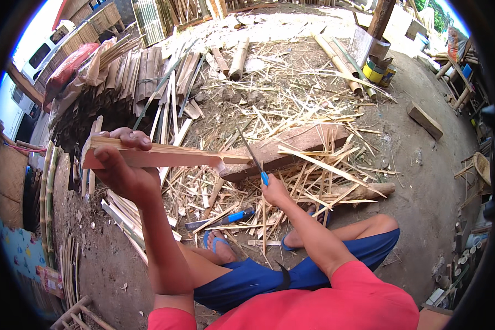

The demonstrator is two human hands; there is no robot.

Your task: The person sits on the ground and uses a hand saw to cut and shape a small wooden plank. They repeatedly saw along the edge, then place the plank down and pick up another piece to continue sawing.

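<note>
My left hand (pixel 131 179) is closed around the thick end of a long, tapering piece of pale wood (pixel 176 158), held out level to the left. Its thin end reaches over the near end of a thick wooden beam (pixel 297 144). My right hand (pixel 275 192) grips the blue handle of a knife (pixel 251 147). The dark narrow blade slants up and left, close to the thin tip of the wood; I cannot tell if they touch. A pale curled bit (pixel 219 165) shows at the wood's lower edge.
Split strips and shavings (pixel 225 198) litter the ground around the beam. A blue-handled blade tool (pixel 220 219) lies by my sandalled feet. A short log (pixel 363 191) lies to the right. Stacked slats (pixel 121 74), bamboo poles (pixel 338 63) and a wood block (pixel 425 120) lie farther off.
</note>
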